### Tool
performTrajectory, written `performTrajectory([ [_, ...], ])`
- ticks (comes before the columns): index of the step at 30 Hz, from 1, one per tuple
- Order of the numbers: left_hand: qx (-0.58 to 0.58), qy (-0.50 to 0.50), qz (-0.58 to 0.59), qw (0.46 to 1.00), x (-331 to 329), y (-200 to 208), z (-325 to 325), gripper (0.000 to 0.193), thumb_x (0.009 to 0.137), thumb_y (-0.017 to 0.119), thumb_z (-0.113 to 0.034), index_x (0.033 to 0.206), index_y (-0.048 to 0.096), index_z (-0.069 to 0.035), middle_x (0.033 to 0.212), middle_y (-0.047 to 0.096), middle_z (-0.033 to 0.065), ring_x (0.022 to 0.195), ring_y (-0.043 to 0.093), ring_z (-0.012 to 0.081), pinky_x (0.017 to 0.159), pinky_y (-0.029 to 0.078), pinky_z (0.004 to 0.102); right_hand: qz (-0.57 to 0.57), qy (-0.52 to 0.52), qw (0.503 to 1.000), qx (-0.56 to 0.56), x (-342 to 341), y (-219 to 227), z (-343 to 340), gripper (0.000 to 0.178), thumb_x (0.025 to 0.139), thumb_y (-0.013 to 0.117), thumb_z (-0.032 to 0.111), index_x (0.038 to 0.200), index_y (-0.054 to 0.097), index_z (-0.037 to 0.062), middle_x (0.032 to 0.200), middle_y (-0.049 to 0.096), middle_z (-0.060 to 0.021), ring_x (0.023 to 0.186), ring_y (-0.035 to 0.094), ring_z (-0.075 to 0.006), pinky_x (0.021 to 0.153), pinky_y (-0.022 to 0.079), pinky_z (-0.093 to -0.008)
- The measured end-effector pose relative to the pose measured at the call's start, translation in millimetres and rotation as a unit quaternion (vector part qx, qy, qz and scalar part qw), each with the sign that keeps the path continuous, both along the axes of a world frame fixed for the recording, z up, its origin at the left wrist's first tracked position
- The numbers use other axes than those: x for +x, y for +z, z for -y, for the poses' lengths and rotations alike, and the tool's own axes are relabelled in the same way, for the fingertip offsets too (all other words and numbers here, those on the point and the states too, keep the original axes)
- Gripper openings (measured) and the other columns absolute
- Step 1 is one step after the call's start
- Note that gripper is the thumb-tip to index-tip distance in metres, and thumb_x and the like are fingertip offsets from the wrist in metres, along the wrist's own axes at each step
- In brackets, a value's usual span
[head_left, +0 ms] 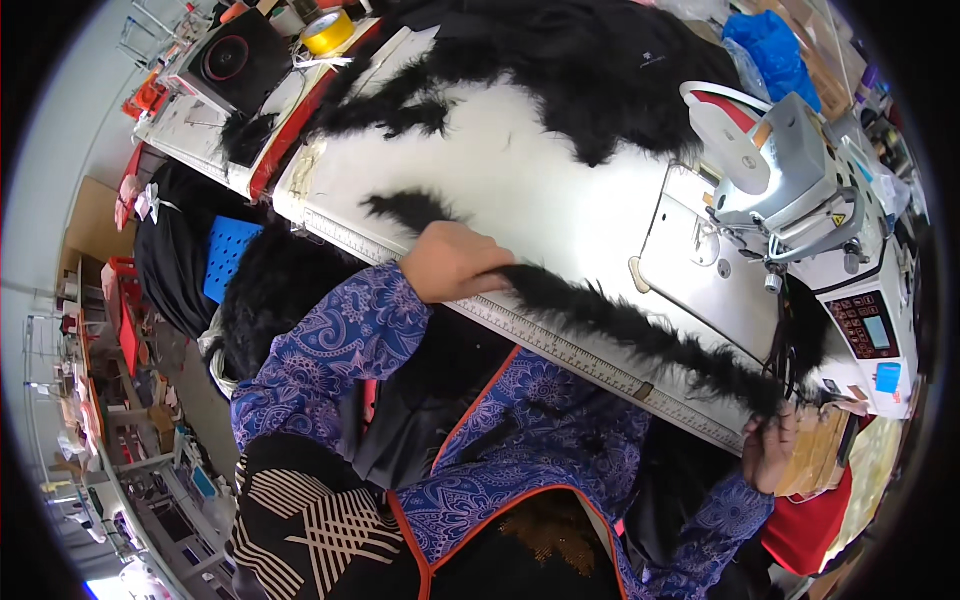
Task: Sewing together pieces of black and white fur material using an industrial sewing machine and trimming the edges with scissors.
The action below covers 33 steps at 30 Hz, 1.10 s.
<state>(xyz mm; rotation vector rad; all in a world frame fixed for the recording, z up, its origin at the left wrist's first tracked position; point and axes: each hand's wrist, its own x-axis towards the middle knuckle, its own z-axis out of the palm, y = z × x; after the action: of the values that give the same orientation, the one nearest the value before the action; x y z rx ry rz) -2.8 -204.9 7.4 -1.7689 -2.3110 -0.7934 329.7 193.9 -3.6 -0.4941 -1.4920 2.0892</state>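
A long, narrow black fur strip [630, 325] stretches slantwise along the front edge of the white sewing table [500, 150]. My left hand [455, 262] is closed round it toward its left end, and a short tail sticks out beyond the fist. At the strip's right end, my right hand [768, 445] pinches it near the table's corner, with fingertips partly hidden by fur. The sewing machine [790, 170] stands to the right, its lamp lit over the needle plate [700, 240]. The strip lies in front of the plate, apart from the needle.
More black fur pieces [590, 90] are heaped at the back of the table. A measuring tape [560, 345] runs along the front edge. Yellow tape [327, 32] and a black speaker [225, 60] sit at the back left. A blue plastic bag [770, 55] lies behind the machine.
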Motion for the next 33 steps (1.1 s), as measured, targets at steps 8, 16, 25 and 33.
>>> performTrajectory([
  [8, 0.007, 0.104, -0.033, 0.994, -28, 6, 43, 0.005, 0.074, 0.067, -0.008, 0.076, 0.064, -0.004, 0.066, 0.059, 0.0121, 0.059, 0.059, 0.0308, 0.054, 0.044, 0.0389, 0.331, -0.043, 0.889, 0.314, -18, 35, 59, 0.009, 0.081, 0.066, 0.004, 0.084, 0.061, -0.0028, 0.064, 0.058, -0.004, 0.06, 0.052, -0.0088, 0.058, 0.043, -0.0226],
  [16, -0.041, -0.054, 0.078, 0.995, 96, 51, -33, 0.068, 0.057, 0.078, -0.02, 0.12, 0.056, -0.008, 0.121, 0.056, 0.0145, 0.111, 0.052, 0.0346, 0.093, 0.043, 0.0453, 0.124, 0.184, 0.848, 0.481, -35, 28, 140, 0.027, 0.074, 0.069, 0.005, 0.1, 0.062, 0.0032, 0.083, 0.066, -0.014, 0.073, 0.065, -0.03, 0.061, 0.052, -0.0362],
  [25, -0.128, -0.1, 0.519, 0.839, 186, -40, -99, 0.013, 0.091, 0.055, -0.011, 0.099, 0.059, -0.001, 0.073, 0.059, 0.0125, 0.064, 0.059, 0.0236, 0.062, 0.045, 0.0298, 0.17, 0.037, 0.86, 0.48, -3, -5, 137, 0.014, 0.069, 0.073, 0.007, 0.08, 0.066, 0.0033, 0.079, 0.063, -0.0088, 0.07, 0.063, -0.0243, 0.059, 0.051, -0.0313],
  [33, -0.125, -0.042, 0.526, 0.84, 171, -44, -92, 0.018, 0.092, 0.055, -0.016, 0.1, 0.061, -0.001, 0.073, 0.059, 0.0145, 0.065, 0.059, 0.0226, 0.061, 0.046, 0.0295, 0.21, -0.043, 0.883, 0.418, -3, -5, 122, 0.016, 0.07, 0.069, -0.002, 0.086, 0.066, -0.0005, 0.081, 0.063, -0.0121, 0.072, 0.062, -0.0243, 0.062, 0.048, -0.0297],
])
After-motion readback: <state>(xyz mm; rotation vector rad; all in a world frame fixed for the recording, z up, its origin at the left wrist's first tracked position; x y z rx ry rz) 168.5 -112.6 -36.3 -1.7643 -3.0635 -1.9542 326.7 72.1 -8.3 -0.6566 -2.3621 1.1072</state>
